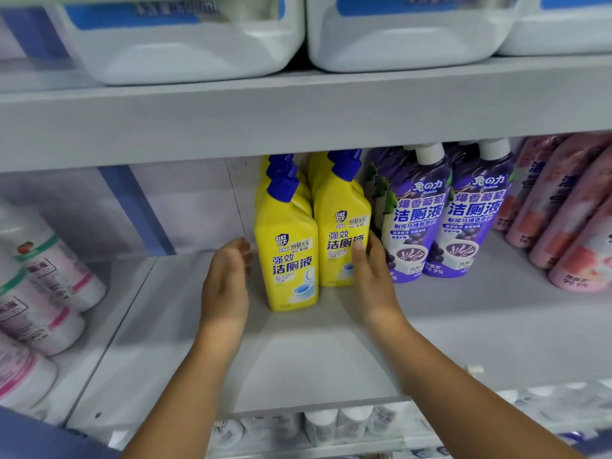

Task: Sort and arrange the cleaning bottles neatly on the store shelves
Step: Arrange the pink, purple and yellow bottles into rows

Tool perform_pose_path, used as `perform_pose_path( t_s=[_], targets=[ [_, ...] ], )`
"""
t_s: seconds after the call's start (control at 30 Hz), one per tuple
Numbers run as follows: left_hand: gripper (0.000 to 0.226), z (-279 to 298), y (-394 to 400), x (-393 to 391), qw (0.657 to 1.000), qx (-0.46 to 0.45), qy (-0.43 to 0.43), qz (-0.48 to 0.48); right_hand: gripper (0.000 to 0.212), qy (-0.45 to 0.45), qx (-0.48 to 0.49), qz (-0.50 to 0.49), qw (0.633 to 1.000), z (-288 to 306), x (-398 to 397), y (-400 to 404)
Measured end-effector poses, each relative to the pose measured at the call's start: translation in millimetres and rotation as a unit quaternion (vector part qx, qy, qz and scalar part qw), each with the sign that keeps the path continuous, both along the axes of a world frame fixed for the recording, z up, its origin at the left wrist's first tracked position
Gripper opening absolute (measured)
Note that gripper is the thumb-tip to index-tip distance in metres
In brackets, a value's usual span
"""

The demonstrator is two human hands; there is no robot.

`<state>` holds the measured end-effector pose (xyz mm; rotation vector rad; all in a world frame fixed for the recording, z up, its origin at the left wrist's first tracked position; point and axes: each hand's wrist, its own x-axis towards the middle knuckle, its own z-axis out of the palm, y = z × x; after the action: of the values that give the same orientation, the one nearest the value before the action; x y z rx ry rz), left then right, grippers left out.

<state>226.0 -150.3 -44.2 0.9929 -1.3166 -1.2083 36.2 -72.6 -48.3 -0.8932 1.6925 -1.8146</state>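
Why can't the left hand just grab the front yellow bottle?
It probably can. The left hand is open right beside the front yellow bottle, with bare shelf around it and nothing between them.

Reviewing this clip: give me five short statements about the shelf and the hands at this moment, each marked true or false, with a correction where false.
1. The yellow bottles have blue caps. True.
2. The purple bottles stand to the left of the yellow ones. False: they stand to the right.
3. The left hand holds a pink bottle. False: it is open beside the front yellow bottle, holding nothing.
4. The right hand has straight fingers against the right yellow bottle. True.
5. Large white jugs sit on the shelf above. True.
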Motion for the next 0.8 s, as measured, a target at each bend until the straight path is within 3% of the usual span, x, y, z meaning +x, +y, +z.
perform_pose_path(
  t_s=[0.13, 0.23, 0.3, 0.37, 0.53, 0.67, 0.8],
  targets=[
    [0.086, 30, -44, -13, 0.986, 0.098, 0.087, -0.099, 0.036, -0.145, -0.08, 0.01, 0.986, 38, -10, -18],
    [0.102, 48, -66, -31, 0.973, 0.149, 0.097, -0.148, 0.065, -0.196, -0.051, 0.029, 0.979, 50, -25, -50],
    [0.093, 56, -65, -38, 0.969, 0.16, 0.091, -0.167, 0.091, -0.218, -0.015, 0.017, 0.976, 37, -41, -74],
    [0.079, 60, -56, -44, 0.965, 0.169, 0.1, -0.172, 0.104, -0.232, 0.004, 0.007, 0.973, 27, -51, -88],
    [0.073, 47, -59, -48, 0.951, 0.186, 0.139, -0.205, 0.093, -0.233, 0.013, -0.01, 0.972, 45, -36, -72],
    [0.073, 47, -62, -48, 0.946, 0.201, 0.148, -0.209, 0.065, -0.203, 0.016, 0.002, 0.979, 54, -25, -63],
    [0.069, 50, -63, -47, 0.948, 0.217, 0.134, -0.188, 0.069, -0.214, 0.035, -0.003, 0.976, 57, -26, -64]
  ],
)
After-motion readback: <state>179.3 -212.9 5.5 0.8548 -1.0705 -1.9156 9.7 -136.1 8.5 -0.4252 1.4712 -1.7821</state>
